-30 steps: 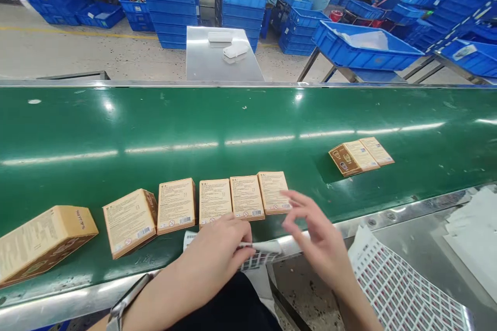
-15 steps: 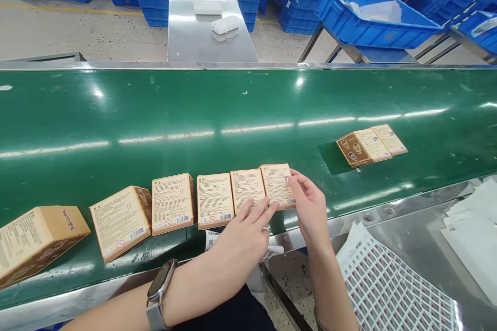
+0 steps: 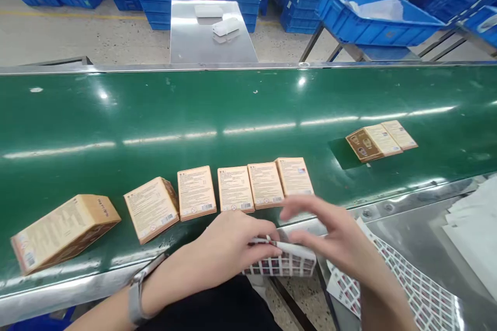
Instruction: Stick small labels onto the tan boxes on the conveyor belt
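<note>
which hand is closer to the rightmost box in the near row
Right. The right hand hovers just below the rightmost box; the left hand sits lower left, holding the sticker strip.

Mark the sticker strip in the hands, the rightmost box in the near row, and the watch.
sticker strip (image 3: 285, 265): head view, printed lower edge.
rightmost box (image 3: 294, 176): head view, top face centre.
watch (image 3: 134, 301): head view, band on left wrist.

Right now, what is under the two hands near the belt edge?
A sticker sheet lies under the left hand and right hand, gripped by both. Its upper part is covered by fingers; the metal rail runs behind.
</note>
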### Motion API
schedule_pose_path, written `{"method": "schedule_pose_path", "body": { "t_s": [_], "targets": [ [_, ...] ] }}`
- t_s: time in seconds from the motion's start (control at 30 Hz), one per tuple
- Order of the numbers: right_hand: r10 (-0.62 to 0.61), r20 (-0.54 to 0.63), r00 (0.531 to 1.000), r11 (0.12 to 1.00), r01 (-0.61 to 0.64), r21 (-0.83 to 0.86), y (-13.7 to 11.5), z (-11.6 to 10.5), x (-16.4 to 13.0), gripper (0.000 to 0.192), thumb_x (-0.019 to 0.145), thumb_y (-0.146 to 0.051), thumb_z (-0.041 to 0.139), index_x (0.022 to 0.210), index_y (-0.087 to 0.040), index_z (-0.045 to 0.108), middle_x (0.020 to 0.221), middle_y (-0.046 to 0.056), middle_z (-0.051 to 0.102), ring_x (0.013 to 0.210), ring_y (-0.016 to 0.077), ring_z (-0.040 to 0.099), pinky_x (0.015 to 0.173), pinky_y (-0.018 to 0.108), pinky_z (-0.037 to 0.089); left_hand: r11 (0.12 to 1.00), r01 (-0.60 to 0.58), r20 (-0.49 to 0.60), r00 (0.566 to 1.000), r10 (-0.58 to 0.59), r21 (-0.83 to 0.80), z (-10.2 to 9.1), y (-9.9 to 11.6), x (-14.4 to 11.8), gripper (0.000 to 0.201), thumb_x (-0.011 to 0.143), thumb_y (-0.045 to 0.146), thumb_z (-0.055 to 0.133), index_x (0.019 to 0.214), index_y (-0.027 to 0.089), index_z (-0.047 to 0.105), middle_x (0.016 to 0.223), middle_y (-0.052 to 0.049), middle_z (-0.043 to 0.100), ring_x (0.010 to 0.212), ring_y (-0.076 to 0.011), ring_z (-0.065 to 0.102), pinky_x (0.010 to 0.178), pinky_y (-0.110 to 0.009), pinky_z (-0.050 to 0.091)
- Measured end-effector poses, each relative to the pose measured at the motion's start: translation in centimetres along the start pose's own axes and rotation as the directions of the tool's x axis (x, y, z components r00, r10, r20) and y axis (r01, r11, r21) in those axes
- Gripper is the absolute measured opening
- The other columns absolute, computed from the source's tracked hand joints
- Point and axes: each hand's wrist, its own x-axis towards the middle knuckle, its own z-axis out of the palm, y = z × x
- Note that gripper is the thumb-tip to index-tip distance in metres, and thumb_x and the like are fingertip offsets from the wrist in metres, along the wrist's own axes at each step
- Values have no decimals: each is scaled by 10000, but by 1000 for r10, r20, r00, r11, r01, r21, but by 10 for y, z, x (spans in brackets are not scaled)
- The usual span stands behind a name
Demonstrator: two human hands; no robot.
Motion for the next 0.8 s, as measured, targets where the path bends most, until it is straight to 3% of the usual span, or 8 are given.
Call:
{"method": "schedule_pose_path", "body": {
  "t_s": [0.03,0.1,0.27,0.43,0.53,0.67,0.73,0.8],
  "targets": [
    [-23,142,990,999,18,32,-8,-2,-7,188,926,-325,639,1104,-265,653,939,25,707,867,192,684,766,293,556,998,38,-12,999,-38,-50,-3,1,-3,174,945,386,615,954,236,703,759,40,719,672,-122,653,598,-209,421],
    [-28,210,977,999,23,26,-17,-1,-15,182,947,-281,625,1128,-277,646,886,3,699,793,168,677,690,259,547,992,101,-43,994,-105,-77,-8,1,-7,183,883,384,697,984,232,679,797,40,719,699,-132,649,596,-209,397],
    [-93,119,989,989,106,-107,-20,13,-23,226,981,-223,571,1202,-269,588,922,5,699,785,160,681,677,258,550,973,205,-96,976,-195,110,-13,7,-16,143,893,337,675,800,229,678,659,46,664,638,-139,604,563,-229,305],
    [-391,19,920,849,368,-378,-28,29,-27,165,973,-99,547,1089,-205,596,1009,52,716,1012,220,678,1061,474,424,964,217,-83,975,-207,151,-12,12,-17,174,892,316,672,750,217,681,616,48,650,572,-120,583,542,-230,287],
    [-442,-31,896,805,382,-454,-31,34,-29,175,948,-47,558,1045,-185,604,1094,86,707,1162,250,623,1097,502,376,967,219,-115,972,-205,128,-9,7,-14,157,887,317,664,763,226,694,658,41,673,612,-134,613,538,-229,312],
    [-289,-131,948,940,255,-229,-13,21,-27,98,958,-141,557,939,-220,613,1254,94,638,1286,260,529,1052,456,446,967,235,-106,969,-224,98,-9,-1,-7,150,888,356,664,804,238,703,713,36,700,661,-163,654,553,-247,385],
    [-63,-257,964,998,59,-23,6,6,-19,102,960,-263,578,874,-230,623,1204,89,649,1214,258,580,967,416,513,972,195,-103,978,-182,129,-8,-4,-2,138,892,338,671,818,227,701,838,12,741,797,-196,697,648,-277,478],
    [225,-318,921,958,-150,243,27,-9,-6,177,932,-394,620,872,-228,635,975,68,692,936,219,681,767,338,575,974,63,-111,993,-39,218,-3,-7,5,119,893,275,680,802,200,694,1158,-40,730,1123,-259,658,914,-364,513]
  ]
}}
